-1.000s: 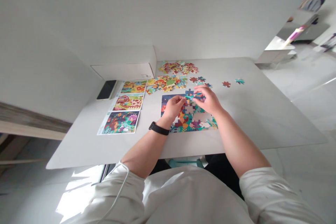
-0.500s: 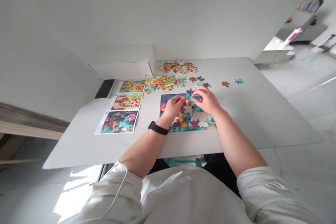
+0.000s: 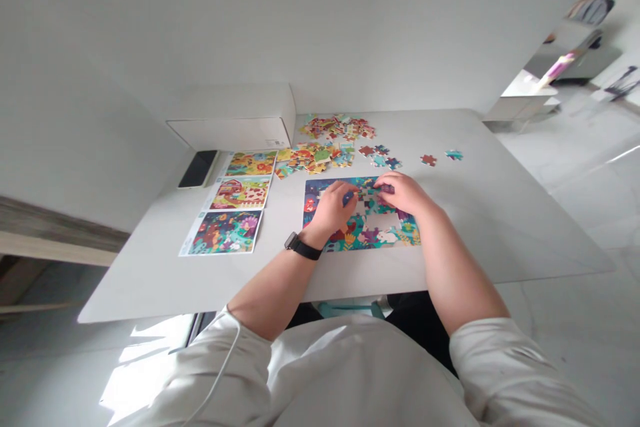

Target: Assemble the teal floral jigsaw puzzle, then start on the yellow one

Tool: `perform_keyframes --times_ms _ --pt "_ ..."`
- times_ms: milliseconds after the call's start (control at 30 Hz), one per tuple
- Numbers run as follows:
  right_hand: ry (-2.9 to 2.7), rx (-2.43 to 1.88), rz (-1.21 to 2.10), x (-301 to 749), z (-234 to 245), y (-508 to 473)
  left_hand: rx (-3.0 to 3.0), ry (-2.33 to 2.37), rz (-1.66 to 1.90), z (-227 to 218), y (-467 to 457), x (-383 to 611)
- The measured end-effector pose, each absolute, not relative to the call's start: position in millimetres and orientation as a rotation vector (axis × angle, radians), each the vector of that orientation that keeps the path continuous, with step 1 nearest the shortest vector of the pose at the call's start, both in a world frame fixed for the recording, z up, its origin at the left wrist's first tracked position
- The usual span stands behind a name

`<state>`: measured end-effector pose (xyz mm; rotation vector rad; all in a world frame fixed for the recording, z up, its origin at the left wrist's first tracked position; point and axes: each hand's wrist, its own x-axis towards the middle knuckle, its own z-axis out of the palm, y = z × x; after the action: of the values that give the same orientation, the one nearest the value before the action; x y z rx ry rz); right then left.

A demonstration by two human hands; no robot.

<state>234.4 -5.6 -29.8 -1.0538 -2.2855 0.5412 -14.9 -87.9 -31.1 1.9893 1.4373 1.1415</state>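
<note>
A jigsaw puzzle with a dark blue and teal forest picture, a white rabbit among its figures, lies in front of me, partly put together. Gaps show in its middle, the largest a pale one right of centre. My left hand, with a black watch on its wrist, rests over the puzzle's upper left part. Its thumb and fingers are apart, with blue puzzle showing between them. At the upper right part, my right hand touches the puzzle with fingertips, thumb apart from forefinger. My hands hide some pieces beneath them.
Behind the puzzle lie loose forest pieces, a yellow-green pile and a reddish pile. Two single pieces, one brown, lie to the right. Left are three picture sheets, a phone and a white box.
The teal and blue piece in my right hand is no longer held up; that hand has moved slightly right and down onto the puzzle. My left hand's fingers have parted from their pinch.
</note>
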Motion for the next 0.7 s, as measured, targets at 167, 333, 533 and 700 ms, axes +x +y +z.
perform_keyframes --times_ms 167,333,533,700 --pt "-2.351 -1.029 0.555 228.8 -36.9 -4.6 2.145 1.333 1.037 -38.8 -86.5 -13.2" --pt "-2.361 -1.039 0.560 227.2 -40.1 -4.0 2.273 1.313 0.898 -46.5 -86.5 -13.3" --pt "-2.348 -1.049 0.556 225.8 -41.9 -4.3 2.337 1.389 0.790 -51.4 -87.8 -11.1" --pt "-2.369 -1.056 0.502 224.2 -45.4 -4.0 2.358 1.420 0.727 -52.0 -89.8 -9.4"
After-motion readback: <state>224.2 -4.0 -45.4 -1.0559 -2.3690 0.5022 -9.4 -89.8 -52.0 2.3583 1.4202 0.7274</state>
